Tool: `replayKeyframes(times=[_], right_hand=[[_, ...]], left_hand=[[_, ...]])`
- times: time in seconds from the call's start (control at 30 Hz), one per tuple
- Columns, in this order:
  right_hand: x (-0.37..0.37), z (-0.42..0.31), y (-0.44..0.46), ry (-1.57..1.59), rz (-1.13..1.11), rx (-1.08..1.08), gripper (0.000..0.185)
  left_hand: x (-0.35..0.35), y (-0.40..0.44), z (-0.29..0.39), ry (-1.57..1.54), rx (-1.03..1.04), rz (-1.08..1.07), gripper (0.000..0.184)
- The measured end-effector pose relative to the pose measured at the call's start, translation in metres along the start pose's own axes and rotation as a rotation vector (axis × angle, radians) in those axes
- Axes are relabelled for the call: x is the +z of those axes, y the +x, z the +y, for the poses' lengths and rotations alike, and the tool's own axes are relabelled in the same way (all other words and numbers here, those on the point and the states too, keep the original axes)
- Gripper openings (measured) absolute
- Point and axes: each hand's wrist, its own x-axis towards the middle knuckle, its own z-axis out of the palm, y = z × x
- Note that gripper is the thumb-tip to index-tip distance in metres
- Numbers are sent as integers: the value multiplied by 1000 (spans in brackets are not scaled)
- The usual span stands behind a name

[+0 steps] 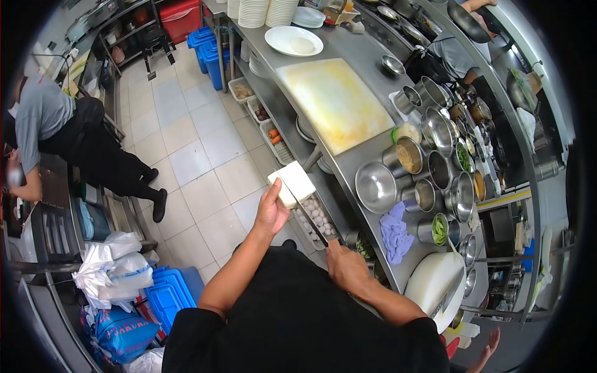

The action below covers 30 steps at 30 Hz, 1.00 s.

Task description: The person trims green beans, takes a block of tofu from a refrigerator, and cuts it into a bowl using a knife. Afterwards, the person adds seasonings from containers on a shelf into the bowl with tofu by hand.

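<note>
My left hand (pixel 272 216): fingers gripping white block (pixel 295 181); my right hand (pixel 348 267): fingers closed round knife (pixel 312 222), its blade against the block.

A commercial kitchen, shown by steel counters (pixel 245 28), pans (pixel 467 23) and stacked plates (pixel 253 12).

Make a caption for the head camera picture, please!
Left hand holds a white block; right hand sets a knife against it.

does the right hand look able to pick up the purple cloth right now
Probably not: the right hand is closed around the knife. The purple cloth lies uncovered on the counter nearby, so only the full grip seems in the way.
</note>
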Motion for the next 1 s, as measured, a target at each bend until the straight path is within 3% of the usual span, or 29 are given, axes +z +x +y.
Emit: replayKeyframes(times=[0.23, 0.3, 0.33, 0.37, 0.47, 0.5, 0.57, 0.67, 0.77, 1.0], right_hand=[[-26, 1, -9, 73, 85, -61, 15], [-43, 6, -8, 391, 1, 49, 19], [-65, 1, -8, 566, -125, 267, 21], [-67, 13, -4, 573, -116, 273, 21], [-61, 56, 14, 1154, 54, 94, 27], [-64, 64, 23, 1175, 90, 14, 32], [-62, 82, 38, 1202, 150, -58, 40], [-44, 98, 57, 1613, 112, -134, 41], [-39, 110, 60, 1781, 132, -179, 42], [-42, 168, 51, 1945, 256, -236, 34]], left_hand=[[0, 7, -2, -14, -57, -15, 50], [-4, 11, -1, -8, -78, -19, 51], [-5, 13, 3, 54, -146, -24, 57], [-3, 15, 7, 117, -214, -31, 62], [8, 21, 19, 232, -424, -195, 65], [15, 23, 21, 294, -542, -292, 65], [31, 27, 19, 350, -639, -289, 65], [63, 36, 7, 478, -835, -282, 67], [100, 52, -10, 351, -978, -286, 66], [149, 104, -61, 460, -1210, -253, 58]])
